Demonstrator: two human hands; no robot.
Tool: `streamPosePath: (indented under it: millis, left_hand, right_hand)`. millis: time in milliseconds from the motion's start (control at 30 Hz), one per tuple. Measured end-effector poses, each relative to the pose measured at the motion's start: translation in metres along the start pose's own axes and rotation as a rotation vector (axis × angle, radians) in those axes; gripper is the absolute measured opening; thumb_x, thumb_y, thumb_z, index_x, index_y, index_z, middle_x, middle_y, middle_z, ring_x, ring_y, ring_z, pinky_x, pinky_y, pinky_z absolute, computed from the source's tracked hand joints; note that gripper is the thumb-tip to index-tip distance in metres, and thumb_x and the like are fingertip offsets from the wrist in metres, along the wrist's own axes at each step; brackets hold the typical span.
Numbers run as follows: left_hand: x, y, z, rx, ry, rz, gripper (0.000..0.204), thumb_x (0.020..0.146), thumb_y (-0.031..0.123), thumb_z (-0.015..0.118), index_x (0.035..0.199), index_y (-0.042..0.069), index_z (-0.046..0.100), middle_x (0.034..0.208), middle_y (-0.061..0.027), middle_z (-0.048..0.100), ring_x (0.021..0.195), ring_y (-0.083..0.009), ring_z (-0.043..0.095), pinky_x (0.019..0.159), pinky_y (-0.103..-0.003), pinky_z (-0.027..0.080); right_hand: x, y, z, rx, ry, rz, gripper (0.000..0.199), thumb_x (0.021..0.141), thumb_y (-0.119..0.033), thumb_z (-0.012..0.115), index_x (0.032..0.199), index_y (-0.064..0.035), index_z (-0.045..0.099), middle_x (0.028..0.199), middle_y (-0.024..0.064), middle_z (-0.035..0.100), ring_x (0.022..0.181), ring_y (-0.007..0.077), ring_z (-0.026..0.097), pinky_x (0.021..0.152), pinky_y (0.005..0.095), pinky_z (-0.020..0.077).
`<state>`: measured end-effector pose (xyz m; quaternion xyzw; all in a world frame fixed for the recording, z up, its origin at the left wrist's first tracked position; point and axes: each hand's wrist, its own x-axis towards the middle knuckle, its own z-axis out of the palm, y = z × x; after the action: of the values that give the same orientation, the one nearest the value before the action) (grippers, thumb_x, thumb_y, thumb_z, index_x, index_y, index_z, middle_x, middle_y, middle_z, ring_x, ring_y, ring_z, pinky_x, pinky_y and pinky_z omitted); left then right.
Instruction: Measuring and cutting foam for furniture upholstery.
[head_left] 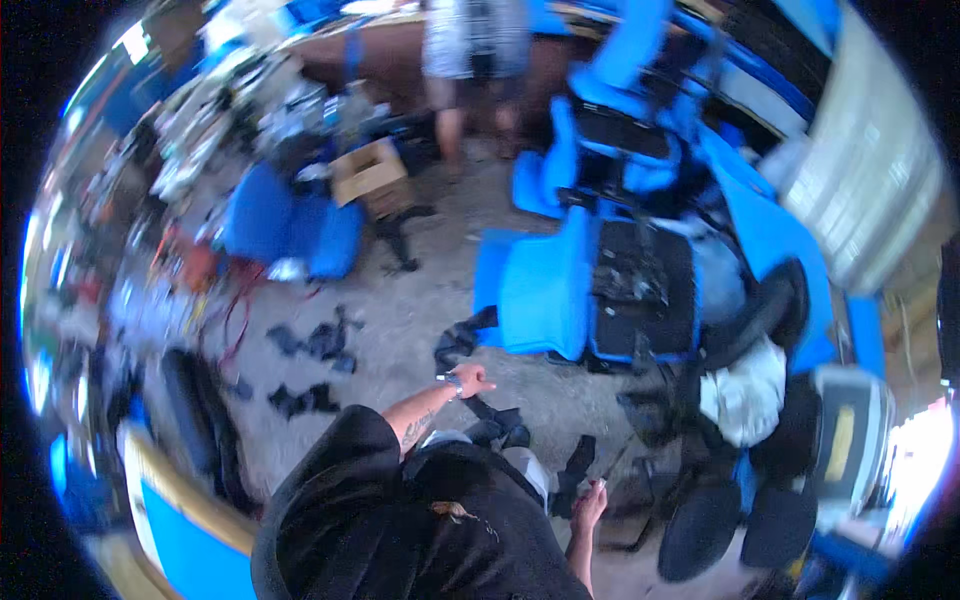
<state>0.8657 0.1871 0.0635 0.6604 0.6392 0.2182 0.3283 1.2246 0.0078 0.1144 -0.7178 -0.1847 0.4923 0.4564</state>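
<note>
My left hand [470, 380] is held out in front of me over the floor, with a watch [455, 383] on its wrist. Its fingers look partly apart, and nothing shows in them. Close by lie dark fabric scraps [458, 342], next to a blue seat [545, 295] with a black underside. Lower down on the right, my right hand [590, 505] is closed; a small pale bit shows at the fingertips, too blurred to name. A black piece of cloth [577, 462] lies on the floor beside it.
Blue seats [625, 140] are heaped at the right. An open cardboard box [370, 178] and a blue chair [290, 225] stand ahead to the left. Black round pads [700, 530] and a white bag [745, 395] sit at my right. Another person [475, 60] stands at the back.
</note>
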Motion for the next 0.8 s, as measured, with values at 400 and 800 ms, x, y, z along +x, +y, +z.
streamPosePath:
  millis: [400, 800]
  left_hand:
    - [-0.342, -0.091, 0.008, 0.036, -0.182, -1.314, 0.051, 0.073, 0.054, 0.049, 0.086, 0.008, 0.063, 0.093, -0.0128, 0.059, 0.087, -0.0270, 0.057, 0.074, -0.035, 0.044]
    - [-0.402, -0.159, 0.016, -0.462, 0.144, -1.354, 0.050, 0.076, 0.053, 0.041, 0.093, 0.010, 0.060, 0.098, -0.0167, 0.056, 0.095, -0.0320, 0.052, 0.080, -0.038, 0.041]
  right_hand:
    - [0.166, -0.172, 0.188, -0.082, -0.574, -0.033, 0.037, 0.087, -0.045, 0.032, 0.087, -0.0125, 0.050, 0.052, -0.0060, 0.032, 0.040, 0.0047, 0.029, 0.035, 0.0193, 0.0232]
    - [-0.041, -0.004, 0.483, -0.759, -1.158, -0.105, 0.014, 0.085, -0.022, 0.046, 0.085, -0.0090, 0.041, 0.060, 0.0007, 0.043, 0.045, 0.0079, 0.043, 0.033, 0.0223, 0.0317]
